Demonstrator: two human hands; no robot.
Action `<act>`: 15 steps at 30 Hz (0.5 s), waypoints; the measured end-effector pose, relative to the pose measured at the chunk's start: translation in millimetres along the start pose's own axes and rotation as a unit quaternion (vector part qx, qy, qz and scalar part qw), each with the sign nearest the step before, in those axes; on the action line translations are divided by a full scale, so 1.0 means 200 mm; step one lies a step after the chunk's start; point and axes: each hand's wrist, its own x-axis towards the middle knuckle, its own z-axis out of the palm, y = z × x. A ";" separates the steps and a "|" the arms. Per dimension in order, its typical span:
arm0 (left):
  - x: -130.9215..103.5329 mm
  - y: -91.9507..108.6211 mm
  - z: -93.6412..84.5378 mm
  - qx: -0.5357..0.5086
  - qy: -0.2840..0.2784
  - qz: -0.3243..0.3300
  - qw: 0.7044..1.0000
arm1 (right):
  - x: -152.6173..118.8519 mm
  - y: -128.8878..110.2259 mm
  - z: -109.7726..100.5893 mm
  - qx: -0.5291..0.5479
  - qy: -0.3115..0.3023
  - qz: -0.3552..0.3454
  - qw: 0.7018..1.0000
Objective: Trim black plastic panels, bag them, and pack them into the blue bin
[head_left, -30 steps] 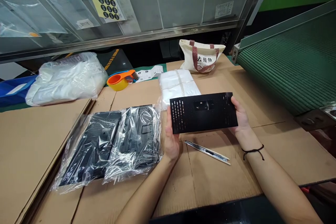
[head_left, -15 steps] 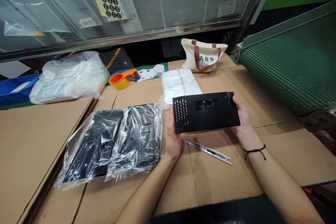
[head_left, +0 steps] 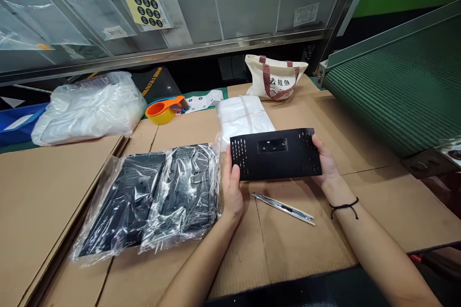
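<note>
1. The black panel (head_left: 277, 165) is between the two hands, held up over the cardboard-covered table (head_left: 295, 259), with the left hand (head_left: 233, 191) at one short end and the right hand (head_left: 328, 165) at the other.
2. The left hand is partly closed around its end, the thumb by the lower corner and the fingers along the side edge; how they sit behind is hidden.
3. The right hand is likewise part-closed, gripping the opposite end near the upper corner, its remaining fingers mostly out of sight behind the panel.
4. The panel's long axis runs left to right across the view, the right end slightly higher. Its broad face is turned toward the camera, showing rows of small slots at both ends and a rectangular recess nearer the upper edge.
5. A cutter knife (head_left: 284, 208) lies on the table on the near side of the panel. Beyond it, the panel partly covers a white plastic-wrapped bundle (head_left: 245, 115); clear-bagged black parts (head_left: 151, 201) lie left of the left hand.
</note>
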 end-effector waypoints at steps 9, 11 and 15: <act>0.02 0.00 0.00 0.036 0.071 0.022 0.997 | 0.00 0.03 0.04 -0.086 -0.014 -0.065 0.994; 0.02 0.00 0.00 0.052 0.079 0.023 0.995 | 0.00 0.03 0.04 -0.117 -0.029 -0.055 0.991; 0.02 0.02 0.00 0.107 0.082 0.030 0.990 | 0.01 0.05 0.01 -0.258 -0.064 -0.109 0.958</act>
